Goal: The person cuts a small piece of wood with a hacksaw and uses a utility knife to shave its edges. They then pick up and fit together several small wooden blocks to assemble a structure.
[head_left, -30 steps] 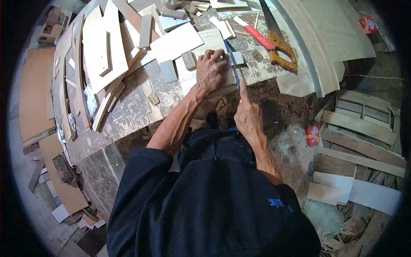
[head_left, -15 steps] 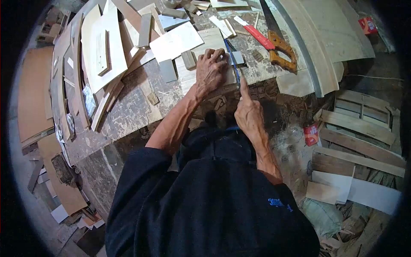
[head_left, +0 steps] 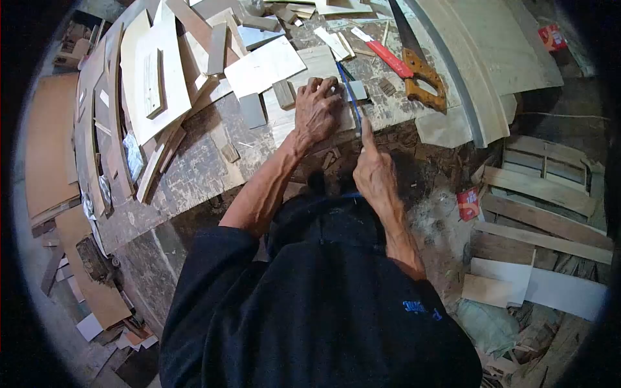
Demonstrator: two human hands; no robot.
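My left hand (head_left: 317,108) presses down with curled fingers on a pale wooden board (head_left: 279,123) at the bench's front edge. Closed beside it, my right hand (head_left: 375,171) grips a long, thin blue saw-like tool (head_left: 351,90), its index finger stretched along the top. Seen almost edge-on, the tool runs away from me just right of my left fingers; its handle is hidden in my hand. A small grey piece (head_left: 356,90) lies against its right side. Left of my left hand, a small wood block (head_left: 283,94) rests on the board.
A handsaw with a wooden handle (head_left: 425,81) and a red-handled tool (head_left: 388,58) lie to the right on the worn bench (head_left: 187,168). Stacked boards (head_left: 155,71) fill the left side. A large curved panel (head_left: 459,77) stands right; planks (head_left: 543,191) lie below.
The right hand and blue tool have shifted very slightly toward me. The left hand stays in place on the board.
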